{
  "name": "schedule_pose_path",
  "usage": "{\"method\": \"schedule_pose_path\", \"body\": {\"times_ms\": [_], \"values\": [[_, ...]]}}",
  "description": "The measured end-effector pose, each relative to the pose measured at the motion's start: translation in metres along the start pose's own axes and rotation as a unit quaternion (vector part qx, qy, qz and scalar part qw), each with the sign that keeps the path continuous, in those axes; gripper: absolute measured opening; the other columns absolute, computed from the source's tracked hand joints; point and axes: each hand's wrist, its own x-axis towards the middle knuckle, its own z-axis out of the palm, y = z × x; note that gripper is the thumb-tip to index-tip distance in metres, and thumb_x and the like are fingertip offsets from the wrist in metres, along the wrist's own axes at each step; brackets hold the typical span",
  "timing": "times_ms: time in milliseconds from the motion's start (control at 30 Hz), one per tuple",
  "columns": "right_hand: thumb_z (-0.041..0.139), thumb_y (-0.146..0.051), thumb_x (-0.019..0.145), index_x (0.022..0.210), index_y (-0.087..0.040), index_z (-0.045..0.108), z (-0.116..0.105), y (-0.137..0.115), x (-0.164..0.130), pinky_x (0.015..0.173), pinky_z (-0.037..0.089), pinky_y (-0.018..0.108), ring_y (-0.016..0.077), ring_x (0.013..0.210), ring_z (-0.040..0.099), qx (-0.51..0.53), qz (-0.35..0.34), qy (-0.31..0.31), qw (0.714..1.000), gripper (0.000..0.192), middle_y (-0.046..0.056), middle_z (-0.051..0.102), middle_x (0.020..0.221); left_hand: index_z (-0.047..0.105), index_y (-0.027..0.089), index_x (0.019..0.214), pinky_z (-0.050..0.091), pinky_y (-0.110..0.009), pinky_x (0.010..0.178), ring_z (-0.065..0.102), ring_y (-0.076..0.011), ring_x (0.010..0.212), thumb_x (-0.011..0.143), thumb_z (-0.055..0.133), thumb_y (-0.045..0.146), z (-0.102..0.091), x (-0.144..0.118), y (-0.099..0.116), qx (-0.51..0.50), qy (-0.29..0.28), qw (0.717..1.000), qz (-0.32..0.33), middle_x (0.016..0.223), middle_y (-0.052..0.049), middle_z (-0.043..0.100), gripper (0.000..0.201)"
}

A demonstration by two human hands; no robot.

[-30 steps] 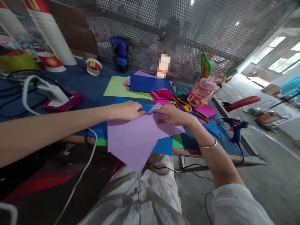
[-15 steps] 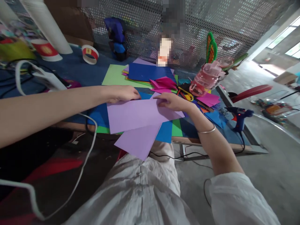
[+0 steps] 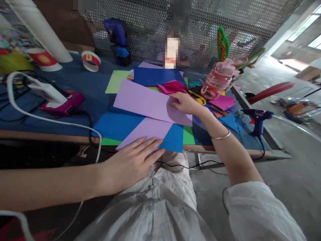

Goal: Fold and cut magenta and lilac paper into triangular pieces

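My left hand (image 3: 139,157) lies flat with its fingers stretched out over the lower sheet of purple paper (image 3: 147,130), near the table's front edge. That sheet slants across a blue sheet (image 3: 120,124). Above it, a second sheet of purple paper (image 3: 142,100) lies at an angle and overlaps the lower one. My right hand (image 3: 185,103) grips this upper sheet near its right end, thumb and fingers bent at its top edge. Green paper (image 3: 188,134) shows beneath the blue sheet.
Behind the sheets lie dark blue paper (image 3: 155,76) and folded magenta paper (image 3: 173,87). A pink bottle (image 3: 218,80) stands at the right, a glue gun (image 3: 258,120) near the table's right edge. Left are a tape roll (image 3: 91,61), a magenta power strip (image 3: 62,103) and a white cable (image 3: 75,124).
My left hand has left the upper purple sheet's top edge and come down onto the lower sheet. The upper sheet has turned, its left end now farther back. The lower sheet has moved onto the table.
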Motion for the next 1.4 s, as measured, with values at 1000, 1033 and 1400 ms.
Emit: {"method": "schedule_pose_path", "body": {"times_ms": [1000, 1033, 1400], "values": [[0.048, -0.023, 0.098, 0.146, -0.015, 0.059, 0.019, -0.001, -0.003, 0.097, 0.053, 0.045, 0.0306, 0.11, 0.068, 0.012, 0.014, 0.104, 0.994, 0.05, 0.017, 0.072, 0.123, 0.071, 0.017, 0.124, 0.048, -0.048, 0.115, 0.062, -0.0297, 0.129, 0.092, 0.063, 0.022, -0.052, 0.082, -0.149, -0.091, 0.241, 0.96, -0.113, 0.134, -0.013, 0.068, 0.033], [0.048, -0.023, 0.098, 0.146, -0.014, 0.059, 0.02, -0.001, -0.003, 0.097, 0.053, 0.045, 0.0311, 0.109, 0.068, 0.012, 0.019, 0.099, 0.995, 0.05, 0.017, 0.072, 0.122, 0.071, 0.017, 0.122, 0.048, -0.048, 0.114, 0.062, -0.0301, 0.128, 0.091, 0.065, 0.022, -0.049, 0.086, -0.151, -0.096, 0.23, 0.962, -0.109, 0.133, -0.012, 0.068, 0.033], [0.051, -0.015, 0.094, 0.141, -0.016, 0.065, 0.027, 0.0, -0.003, 0.099, 0.054, 0.043, 0.029, 0.11, 0.069, 0.032, 0.011, 0.122, 0.992, 0.049, 0.015, 0.074, 0.121, 0.061, 0.017, 0.143, 0.046, -0.045, 0.118, 0.058, -0.0314, 0.138, 0.087, 0.074, 0.029, -0.028, 0.112, -0.179, -0.154, 0.173, 0.97, -0.079, 0.15, -0.014, 0.061, 0.058]]}}
